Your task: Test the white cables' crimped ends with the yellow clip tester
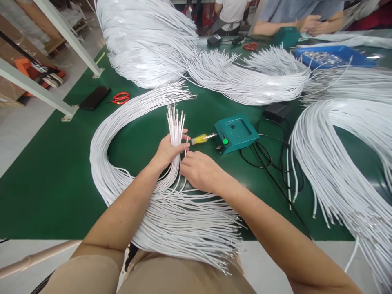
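Observation:
My left hand [168,150] is wrapped round an upright bunch of white cables [175,130], their tips pointing away from me. Beside it, my right hand [199,168] pinches a single white cable [185,153] at the bunch's right side. Just right of the fingers, a yellow tip piece [199,139] sticks out from a teal device [237,132] with a green button. A curved bundle of white cables [102,141] loops round on the left, and more cable ends [196,228] spread near my body.
Large white cable piles [147,41] lie at the back, others [333,151] at the right. Red scissors [120,98] and a black phone [95,98] rest at the left. A blue tray [337,56] holds small parts. Across the table are a person's hands [314,25].

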The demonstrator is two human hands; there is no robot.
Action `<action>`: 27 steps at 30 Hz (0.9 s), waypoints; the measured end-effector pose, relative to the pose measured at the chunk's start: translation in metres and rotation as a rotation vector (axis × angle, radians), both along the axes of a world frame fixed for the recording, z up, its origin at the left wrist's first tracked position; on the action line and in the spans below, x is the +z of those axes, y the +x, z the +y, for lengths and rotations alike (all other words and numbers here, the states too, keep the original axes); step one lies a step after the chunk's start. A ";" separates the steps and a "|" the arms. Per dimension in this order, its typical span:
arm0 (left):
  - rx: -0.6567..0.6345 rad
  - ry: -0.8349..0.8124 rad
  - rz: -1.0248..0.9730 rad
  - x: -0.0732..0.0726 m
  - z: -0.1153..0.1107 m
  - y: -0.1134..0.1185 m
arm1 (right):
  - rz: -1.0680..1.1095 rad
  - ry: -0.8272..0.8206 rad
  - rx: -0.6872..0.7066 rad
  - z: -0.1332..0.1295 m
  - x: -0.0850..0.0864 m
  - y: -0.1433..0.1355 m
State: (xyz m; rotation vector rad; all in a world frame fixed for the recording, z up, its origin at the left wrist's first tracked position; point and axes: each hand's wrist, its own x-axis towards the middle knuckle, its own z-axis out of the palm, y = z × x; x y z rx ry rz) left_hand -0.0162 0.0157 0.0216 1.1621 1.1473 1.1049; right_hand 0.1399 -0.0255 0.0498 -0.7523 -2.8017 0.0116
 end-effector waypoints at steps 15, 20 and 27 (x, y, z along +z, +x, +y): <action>-0.055 -0.170 -0.107 0.002 -0.001 0.001 | 0.111 -0.822 -0.488 0.017 0.040 0.010; -0.097 -0.152 -0.081 0.003 -0.004 0.004 | 0.859 -0.852 -0.757 0.064 0.032 0.012; -0.034 -0.108 -0.223 0.006 -0.002 0.007 | 1.018 -1.026 -0.594 0.056 0.008 -0.002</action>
